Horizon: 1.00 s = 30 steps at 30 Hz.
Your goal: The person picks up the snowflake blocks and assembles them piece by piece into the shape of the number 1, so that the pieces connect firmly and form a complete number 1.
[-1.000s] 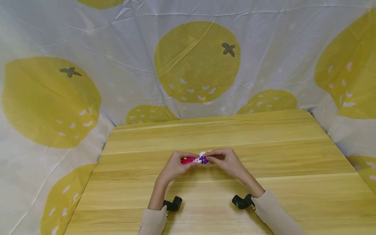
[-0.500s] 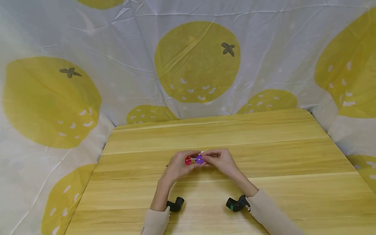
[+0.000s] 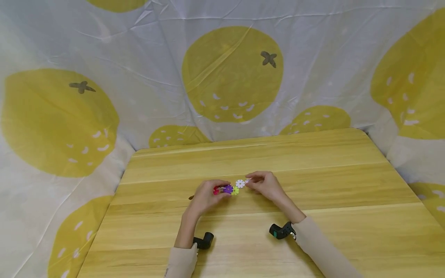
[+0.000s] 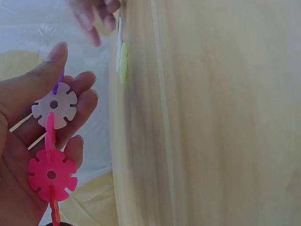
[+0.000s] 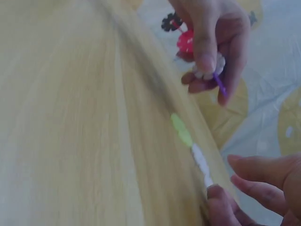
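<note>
The left hand point(image 3: 206, 195) pinches a strand of notched plastic discs point(image 4: 40, 178) near its purple end, thumb and fingers about a white disc with a round centre hole; glossy-looking pink, red and dark pieces follow, slotted crosswise. Apart from it, the right hand point(image 3: 269, 186) pinches the end of a shorter yellow-green and white strand point(image 3: 240, 187). Both strands are over the grained wooden desk point(image 3: 243, 239).

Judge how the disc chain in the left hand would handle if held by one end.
The disc chain looks thin, so probably light. Being slotted crosswise, it may stay stiff; joined only edge to edge, it could pop apart if twisted.
</note>
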Motion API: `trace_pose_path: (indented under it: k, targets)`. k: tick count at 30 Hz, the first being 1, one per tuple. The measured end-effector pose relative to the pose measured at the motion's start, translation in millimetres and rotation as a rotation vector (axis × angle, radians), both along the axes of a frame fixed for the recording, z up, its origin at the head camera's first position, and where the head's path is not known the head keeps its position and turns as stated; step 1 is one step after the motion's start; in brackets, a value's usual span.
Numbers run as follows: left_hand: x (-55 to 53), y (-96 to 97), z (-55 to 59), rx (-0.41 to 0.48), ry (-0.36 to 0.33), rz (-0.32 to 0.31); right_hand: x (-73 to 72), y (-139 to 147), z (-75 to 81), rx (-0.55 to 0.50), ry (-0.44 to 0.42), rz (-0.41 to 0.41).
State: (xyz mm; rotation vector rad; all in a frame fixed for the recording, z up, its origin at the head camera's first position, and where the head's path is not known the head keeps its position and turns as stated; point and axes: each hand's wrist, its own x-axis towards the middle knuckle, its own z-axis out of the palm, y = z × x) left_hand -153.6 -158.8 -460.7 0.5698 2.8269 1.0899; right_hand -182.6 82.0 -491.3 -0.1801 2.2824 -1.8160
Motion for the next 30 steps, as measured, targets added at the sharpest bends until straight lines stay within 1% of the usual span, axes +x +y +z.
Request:
trace_pose_path:
  k: [2, 4, 7, 9, 15, 19, 22, 24, 26, 30]
  targets:
    - [-0.2, -0.7, -1.2, 0.001, -0.004, -0.002, -2.2, 1.1, -3.7, 0.045, 0.02, -0.004]
    - [0.0, -0.8, -1.6, 0.015, -0.014, 0.002, -4.0, 1.5, -7.1, 0.109, 0.06, -0.005]
    - [-0.5, -0.2, -1.7, 0.055, -0.024, 0.013, -5.3, 1.1, -10.0, 0.216, 0.12, -0.02]
    - [-1.2, 0.5, -1.2, 0.091, -0.038, 0.018, -5.5, 1.4, -10.6, 0.259, 0.142, -0.035]
    - [-2.3, 1.9, -0.2, 0.154, -0.05, 0.003, -2.3, 2.7, -8.8, 0.315, 0.137, -0.088]
    - [-2.3, 2.6, -0.9, 0.183, -0.07, -0.009, 1.6, 3.9, -7.0, 0.352, 0.127, -0.096]
    - [-2.1, 3.5, -1.3, 0.19, -0.075, -0.014, 4.2, 6.0, -5.0, 0.294, 0.094, -0.069]
    - [-2.2, 3.8, -1.5, 0.183, -0.073, -0.014, 5.5, 7.8, -3.7, 0.219, 0.08, -0.035]
    - [-2.5, 3.8, -1.9, 0.176, -0.067, -0.014, 6.5, 9.0, -2.2, 0.122, 0.064, 0.008]
    - [-2.6, 2.8, -3.1, 0.164, -0.041, -0.02, 8.7, 9.4, 0.7, -0.007, 0.096, 0.077]
